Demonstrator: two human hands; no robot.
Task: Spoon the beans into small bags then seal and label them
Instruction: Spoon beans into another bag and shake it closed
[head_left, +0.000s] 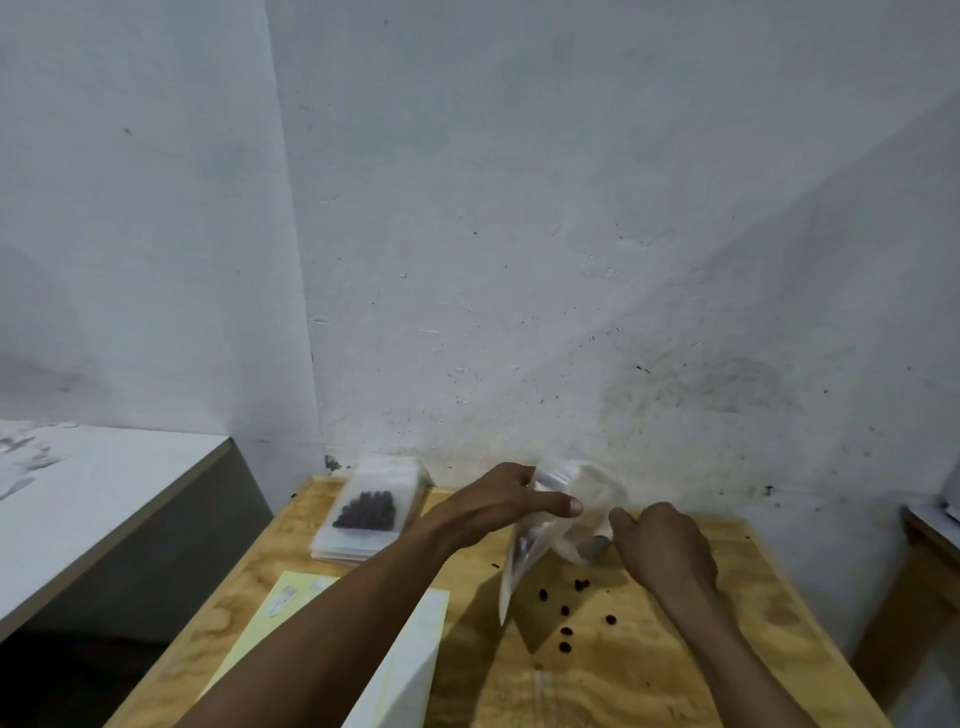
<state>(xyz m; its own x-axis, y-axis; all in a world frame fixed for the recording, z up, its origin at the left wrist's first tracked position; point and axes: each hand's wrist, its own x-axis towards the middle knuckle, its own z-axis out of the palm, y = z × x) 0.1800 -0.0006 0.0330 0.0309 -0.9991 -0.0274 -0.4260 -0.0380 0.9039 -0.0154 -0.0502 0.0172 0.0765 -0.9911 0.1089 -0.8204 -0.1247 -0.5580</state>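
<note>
My left hand (498, 506) pinches the top of a small clear bag (519, 564), which hangs tilted over the wooden table (649, 675) with a few dark beans inside. Beside it is a blurred clear plastic shape (589, 493); I cannot tell whether it is the bag's mouth or a container. My right hand (667, 553) is closed on a grey spoon (596, 546), whose bowl sits at that plastic, touching it. Several loose red-brown beans (565, 610) lie scattered on the table below the bag.
At the table's back left is a stack of flat clear bags (345, 545), with a bean-filled bag (366, 512) on top. Pale yellow and white sheets (410, 670) lie under my left forearm. A grey wall rises directly behind, and a white counter (104, 499) stands to the left.
</note>
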